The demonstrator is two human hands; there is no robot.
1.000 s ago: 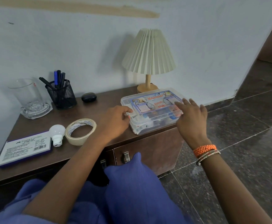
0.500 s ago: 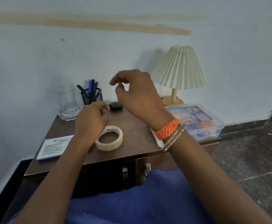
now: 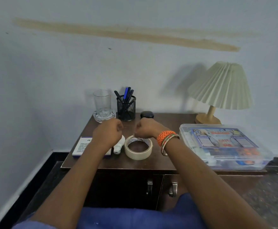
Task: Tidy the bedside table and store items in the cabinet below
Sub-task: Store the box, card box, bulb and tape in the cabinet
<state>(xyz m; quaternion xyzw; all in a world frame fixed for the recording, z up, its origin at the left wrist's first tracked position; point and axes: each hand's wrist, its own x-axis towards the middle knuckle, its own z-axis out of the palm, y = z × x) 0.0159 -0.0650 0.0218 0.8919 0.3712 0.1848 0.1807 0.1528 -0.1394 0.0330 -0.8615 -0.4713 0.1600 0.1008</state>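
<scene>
Dark brown wooden worktop [image 3: 164, 161] w/ two cabinet doors [image 3: 126, 189] below, both closed. Left hand [image 3: 107, 133] hovers above the white light bulb [image 3: 119, 145] and the white-and-purple flat box [image 3: 82, 147]; fingers curled into a loose fist, nothing visibly held. Right hand [image 3: 145, 129] sits over the 12 o'clock rim of the beige masking tape roll [image 3: 138, 148]; fingers curled downward, but can't tell if they touch or pinch the tape (knuckles hide the tips). Orange bangles at that wrist. Tape lies flat near worktop centre, bulb just beside it at 9 o'clock. Toward 12: clear drinking glass [image 3: 102, 103], black mesh pen holder [image 3: 126, 107] w/ pens, small black case [image 3: 147, 114]. At 3 o'clock: clear plastic first-aid box [image 3: 220, 146], front edge overhanging; cream pleated-shade lamp [image 3: 220, 86] behind it.
</scene>
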